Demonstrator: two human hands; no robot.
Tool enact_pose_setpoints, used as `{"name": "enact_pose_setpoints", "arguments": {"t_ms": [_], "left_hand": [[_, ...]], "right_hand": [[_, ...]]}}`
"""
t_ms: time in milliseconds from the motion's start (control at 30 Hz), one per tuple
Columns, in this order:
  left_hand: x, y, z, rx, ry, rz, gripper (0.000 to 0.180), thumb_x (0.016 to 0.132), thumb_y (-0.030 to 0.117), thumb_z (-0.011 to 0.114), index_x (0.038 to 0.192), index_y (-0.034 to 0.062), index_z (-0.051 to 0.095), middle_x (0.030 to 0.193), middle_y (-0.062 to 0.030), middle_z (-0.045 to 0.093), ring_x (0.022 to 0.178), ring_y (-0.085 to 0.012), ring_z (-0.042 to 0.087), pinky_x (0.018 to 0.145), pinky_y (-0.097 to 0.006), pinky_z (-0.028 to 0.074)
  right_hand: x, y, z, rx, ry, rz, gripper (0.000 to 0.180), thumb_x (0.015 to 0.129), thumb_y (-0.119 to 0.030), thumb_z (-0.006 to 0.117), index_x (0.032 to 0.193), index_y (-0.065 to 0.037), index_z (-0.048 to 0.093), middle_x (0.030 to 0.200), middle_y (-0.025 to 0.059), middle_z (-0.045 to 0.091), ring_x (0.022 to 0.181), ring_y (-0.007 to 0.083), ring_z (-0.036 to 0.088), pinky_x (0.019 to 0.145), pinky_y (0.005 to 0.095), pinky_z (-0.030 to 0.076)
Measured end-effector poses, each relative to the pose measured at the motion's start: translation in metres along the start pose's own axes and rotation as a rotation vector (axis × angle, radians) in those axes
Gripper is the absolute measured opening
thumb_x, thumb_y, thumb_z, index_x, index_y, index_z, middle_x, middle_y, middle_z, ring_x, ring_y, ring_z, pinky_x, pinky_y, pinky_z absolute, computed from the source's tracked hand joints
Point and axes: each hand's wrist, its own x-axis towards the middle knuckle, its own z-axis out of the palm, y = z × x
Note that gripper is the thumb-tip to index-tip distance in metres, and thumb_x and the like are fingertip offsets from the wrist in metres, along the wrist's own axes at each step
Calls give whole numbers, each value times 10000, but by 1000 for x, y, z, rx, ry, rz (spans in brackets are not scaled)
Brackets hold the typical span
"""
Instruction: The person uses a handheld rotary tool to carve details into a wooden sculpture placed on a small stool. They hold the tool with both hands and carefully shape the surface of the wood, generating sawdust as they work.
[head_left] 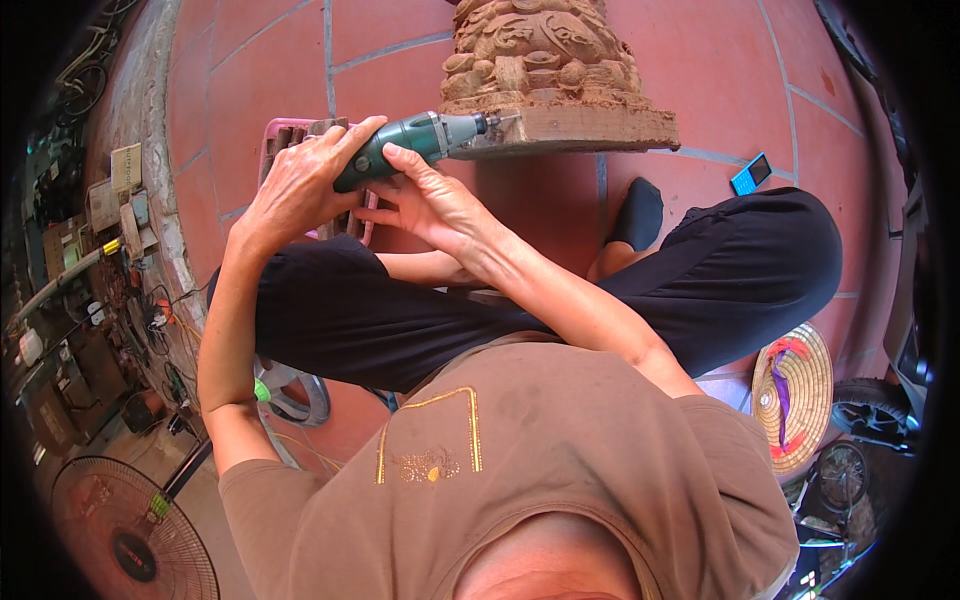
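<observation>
A green and grey rotary tool (405, 143) lies level, its thin bit pointing right. My left hand (305, 178) is wrapped around its rear end from the left. From below, my right hand (435, 200) has its thumb against the green body and its fingers curled underneath, partly hidden. The bit's tip overlaps the left end of the base of a carved wooden sculpture (550, 60); whether it touches the wood I cannot tell. The sculpture stands just beyond my hands, with rounded relief shapes above a flat, plain base, and its top is cut off by the picture's edge.
Beside my left hand is a pink basket (268, 135) holding brown stick-like pieces. A blue phone (750, 175) lies on the red tiles near my knee. A woven hat (793, 400) sits at right, a fan (135, 540) at lower left. Clutter and cables line the left side.
</observation>
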Motion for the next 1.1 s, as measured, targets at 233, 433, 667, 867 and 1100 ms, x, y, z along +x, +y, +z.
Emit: {"name": "enact_pose_setpoints", "arguments": {"t_ms": [233, 433, 667, 867, 1100], "left_hand": [[1, -2, 2, 6, 55, 31, 853, 701, 81, 751, 1479, 162, 410, 1100, -187, 632, 973, -389, 665, 819, -460, 534], [0, -1, 2, 19, 57, 27, 853, 707, 83, 749, 1483, 160, 403, 1101, -187, 632, 973, -387, 665, 817, -459, 535], [-1, 8, -10, 50, 88, 48, 825, 722, 72, 726, 1479, 153, 408, 1106, -184, 633, 986, -380, 663, 830, -451, 533], [5, 17, -25, 98, 56, 35, 832, 700, 51, 715, 1472, 151, 420, 1149, -174, 643, 1007, -369, 658, 841, -449, 539], [20, 26, -40, 167, -14, 34, 831, 697, 48, 688, 1476, 147, 416, 1083, -166, 640, 986, -363, 651, 838, -443, 527]], "right_hand": [[3, -4, 1, -9, -5, 2, 523, 903, -267, 759, 1315, -80, 495, 1276, 111, 557, 1254, 290, 533, 1043, 600, 439], [4, -5, 0, -3, -22, 12, 513, 903, -260, 759, 1313, -90, 502, 1281, 109, 560, 1253, 285, 536, 1032, 590, 455], [0, -7, 8, 2, -58, 0, 498, 905, -257, 755, 1307, -97, 509, 1288, 120, 556, 1263, 281, 521, 1023, 599, 462], [-5, -14, 19, 24, -76, -27, 493, 898, -257, 763, 1294, -100, 515, 1278, 115, 561, 1266, 274, 511, 1028, 610, 457], [-5, -22, 18, 60, -77, -44, 498, 887, -272, 774, 1293, -133, 521, 1233, 50, 601, 1243, 258, 532, 1024, 598, 468]]}}
